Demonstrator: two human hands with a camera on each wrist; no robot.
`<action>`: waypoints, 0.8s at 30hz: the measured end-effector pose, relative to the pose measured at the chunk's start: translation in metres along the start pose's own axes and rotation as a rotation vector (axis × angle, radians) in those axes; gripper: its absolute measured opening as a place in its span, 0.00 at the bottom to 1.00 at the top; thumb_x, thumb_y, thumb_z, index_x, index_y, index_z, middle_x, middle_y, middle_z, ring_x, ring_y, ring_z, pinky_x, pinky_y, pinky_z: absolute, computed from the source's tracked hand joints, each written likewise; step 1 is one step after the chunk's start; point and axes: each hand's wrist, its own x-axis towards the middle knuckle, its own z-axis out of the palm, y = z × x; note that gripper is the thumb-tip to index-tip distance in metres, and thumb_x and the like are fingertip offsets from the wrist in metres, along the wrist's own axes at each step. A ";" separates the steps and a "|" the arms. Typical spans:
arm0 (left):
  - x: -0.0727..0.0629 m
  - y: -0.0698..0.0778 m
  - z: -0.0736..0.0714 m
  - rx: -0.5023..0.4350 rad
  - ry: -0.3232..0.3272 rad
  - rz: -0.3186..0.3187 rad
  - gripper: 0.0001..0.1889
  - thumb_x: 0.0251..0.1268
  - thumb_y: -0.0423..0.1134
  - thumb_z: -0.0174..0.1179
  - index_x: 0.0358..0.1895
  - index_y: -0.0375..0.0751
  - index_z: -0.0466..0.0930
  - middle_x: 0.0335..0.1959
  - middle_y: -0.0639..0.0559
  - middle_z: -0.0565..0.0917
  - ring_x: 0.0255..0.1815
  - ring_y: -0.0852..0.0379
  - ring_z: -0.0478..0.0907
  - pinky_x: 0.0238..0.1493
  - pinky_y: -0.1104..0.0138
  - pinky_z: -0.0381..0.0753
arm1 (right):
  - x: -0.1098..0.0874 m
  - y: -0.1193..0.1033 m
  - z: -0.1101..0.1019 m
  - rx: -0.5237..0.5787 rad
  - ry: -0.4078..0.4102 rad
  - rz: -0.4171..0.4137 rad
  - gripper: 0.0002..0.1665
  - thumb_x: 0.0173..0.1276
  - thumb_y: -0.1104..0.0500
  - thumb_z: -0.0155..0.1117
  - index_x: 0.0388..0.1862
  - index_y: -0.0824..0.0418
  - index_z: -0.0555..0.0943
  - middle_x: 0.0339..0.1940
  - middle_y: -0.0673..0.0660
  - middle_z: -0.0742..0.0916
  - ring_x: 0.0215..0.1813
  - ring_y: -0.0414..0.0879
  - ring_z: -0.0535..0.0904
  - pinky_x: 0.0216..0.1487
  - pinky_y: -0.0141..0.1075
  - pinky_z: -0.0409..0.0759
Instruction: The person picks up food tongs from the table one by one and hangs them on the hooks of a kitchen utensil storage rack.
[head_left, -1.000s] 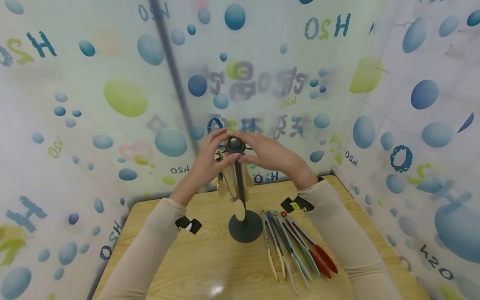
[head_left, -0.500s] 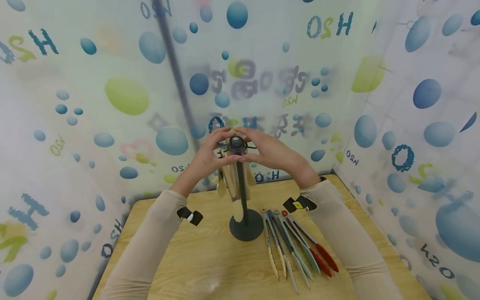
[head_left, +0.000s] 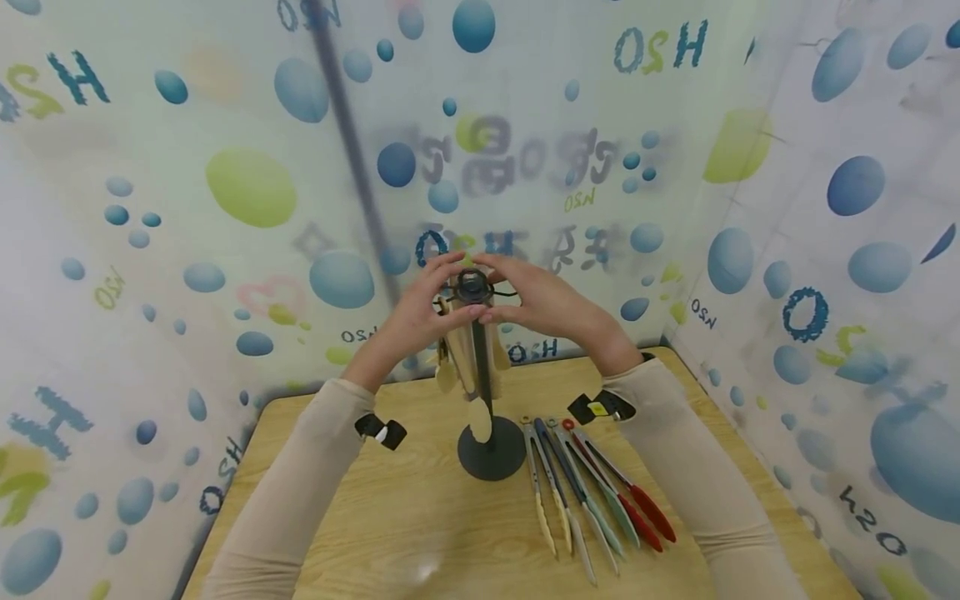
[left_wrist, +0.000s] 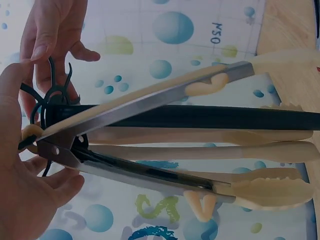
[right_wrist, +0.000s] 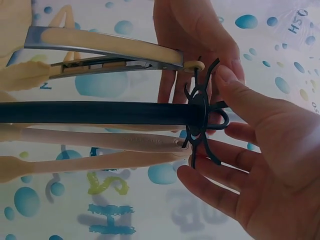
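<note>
In the head view, my left hand and right hand cup the dark hook ring on top of a black utensil stand from either side. My thumb tips nearly meet in front of it. In the right wrist view, the right thumb lies close to a hook while the fingers spread loosely behind the ring. Left fingers curve loosely near the hooks in the left wrist view. Cream-handled tongs hang spread from a hook, beside several beige utensils. Whether either hand presses the ring is unclear.
The stand's round black base rests on a wooden table. Several tongs lie fanned to its right, among them cream tongs and red tongs. Patterned curtains enclose the table behind and at both sides.
My right fingertips have shifted slightly right, and the thumbs are marginally closer together. A hook beside the right hand shows more. The hanging utensils sway a little; the tongs on the table stay put.
</note>
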 end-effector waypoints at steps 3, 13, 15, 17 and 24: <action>0.000 0.002 -0.002 0.044 -0.003 0.012 0.38 0.65 0.56 0.64 0.76 0.54 0.61 0.81 0.54 0.52 0.80 0.45 0.55 0.73 0.42 0.64 | 0.000 0.001 0.000 0.007 0.006 0.005 0.50 0.68 0.43 0.66 0.81 0.48 0.52 0.73 0.56 0.73 0.73 0.53 0.71 0.67 0.53 0.75; 0.008 0.000 0.000 -0.023 0.068 0.094 0.34 0.62 0.45 0.69 0.72 0.51 0.69 0.75 0.44 0.62 0.73 0.44 0.63 0.68 0.45 0.71 | 0.001 0.003 -0.002 0.048 0.051 0.008 0.51 0.65 0.42 0.68 0.81 0.46 0.53 0.68 0.55 0.78 0.68 0.51 0.76 0.61 0.50 0.79; 0.008 -0.001 0.002 -0.052 0.084 0.099 0.32 0.61 0.41 0.69 0.70 0.49 0.72 0.73 0.42 0.63 0.70 0.43 0.65 0.66 0.46 0.72 | 0.001 0.003 -0.001 0.060 0.060 0.004 0.52 0.64 0.42 0.68 0.81 0.46 0.53 0.67 0.55 0.79 0.66 0.50 0.77 0.57 0.47 0.82; 0.007 -0.001 0.004 -0.077 0.099 0.095 0.31 0.61 0.40 0.70 0.69 0.48 0.74 0.71 0.42 0.63 0.69 0.43 0.65 0.66 0.46 0.72 | 0.001 0.003 0.000 0.067 0.066 0.000 0.52 0.64 0.42 0.68 0.81 0.46 0.53 0.67 0.55 0.79 0.64 0.50 0.78 0.53 0.45 0.83; 0.005 -0.004 0.008 -0.091 0.122 0.080 0.30 0.61 0.40 0.69 0.68 0.50 0.75 0.71 0.42 0.62 0.70 0.43 0.62 0.67 0.44 0.69 | -0.002 0.006 0.005 0.075 0.087 -0.010 0.53 0.62 0.42 0.70 0.80 0.44 0.54 0.70 0.53 0.77 0.69 0.48 0.74 0.57 0.46 0.81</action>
